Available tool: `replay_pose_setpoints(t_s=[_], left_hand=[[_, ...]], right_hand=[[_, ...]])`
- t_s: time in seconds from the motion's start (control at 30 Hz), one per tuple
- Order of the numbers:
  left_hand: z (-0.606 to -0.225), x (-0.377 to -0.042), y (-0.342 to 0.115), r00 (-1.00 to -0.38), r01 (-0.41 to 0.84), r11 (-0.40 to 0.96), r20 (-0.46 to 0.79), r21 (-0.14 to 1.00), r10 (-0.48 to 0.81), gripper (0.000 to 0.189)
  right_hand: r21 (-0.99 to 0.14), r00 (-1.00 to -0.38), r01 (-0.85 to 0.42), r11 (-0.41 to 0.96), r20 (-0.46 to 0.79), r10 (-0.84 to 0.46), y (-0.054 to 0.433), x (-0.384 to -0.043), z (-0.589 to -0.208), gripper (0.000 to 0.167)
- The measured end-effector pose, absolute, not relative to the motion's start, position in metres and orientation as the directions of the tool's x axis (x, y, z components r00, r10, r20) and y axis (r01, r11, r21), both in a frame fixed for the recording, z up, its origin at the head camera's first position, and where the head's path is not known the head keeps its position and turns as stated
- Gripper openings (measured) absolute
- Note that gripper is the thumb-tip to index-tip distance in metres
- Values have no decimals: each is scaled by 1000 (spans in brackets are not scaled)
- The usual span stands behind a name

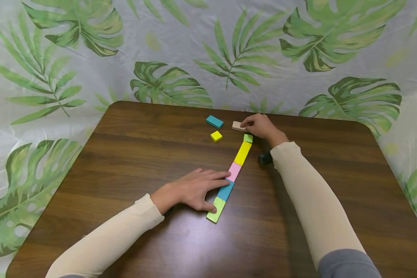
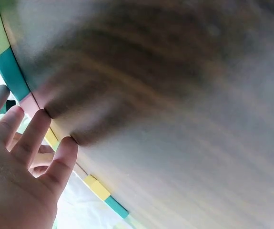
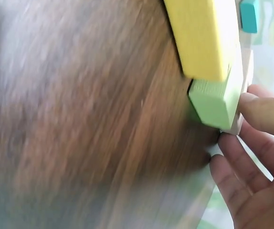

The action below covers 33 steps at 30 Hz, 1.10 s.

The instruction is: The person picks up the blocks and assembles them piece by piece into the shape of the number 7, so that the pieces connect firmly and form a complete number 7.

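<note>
A row of flat blocks runs away from me across the table. From near to far come a light green block (image 1: 215, 215), a blue block (image 1: 226, 192), a pink block (image 1: 234, 172), a yellow block (image 1: 243, 153) and a short green block (image 1: 248, 138), which is turned slightly. My left hand (image 1: 194, 190) is spread along the row's left side, thumb at the light green block and fingertips by the blue and pink ones. Beyond the far end, my right hand (image 1: 261, 126) pinches the right end of a plain wooden block (image 1: 236, 125), partly hidden by the fingers.
Left of the row's far end lie a loose blue block (image 1: 214, 121) and a small yellow block (image 1: 216, 136). The brown table (image 1: 132, 154) ends at the back against a leaf-patterned sheet (image 1: 173, 50). A dark wrist camera (image 1: 265, 158) sits under the right wrist.
</note>
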<state>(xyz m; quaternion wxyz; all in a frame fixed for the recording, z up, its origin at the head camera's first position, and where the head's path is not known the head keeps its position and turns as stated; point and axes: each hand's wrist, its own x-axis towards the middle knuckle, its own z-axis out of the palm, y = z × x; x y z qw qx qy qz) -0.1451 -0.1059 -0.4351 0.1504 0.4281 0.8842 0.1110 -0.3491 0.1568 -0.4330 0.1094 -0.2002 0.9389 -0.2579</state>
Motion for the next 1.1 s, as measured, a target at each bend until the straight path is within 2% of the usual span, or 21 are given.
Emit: replay_pose_setpoints(t_s=[0.3, 1.1], left_hand=[[-436, -145, -105, -585, 722, 609, -180, 328, 791, 82], [-437, -148, -107, -587, 709, 614, -192, 348, 786, 83]], right_hand=[[-525, -894, -320, 788, -108, -435, 146, -345, -433, 29], [-502, -845, -369, 782, -170, -507, 134, -333, -425, 29]])
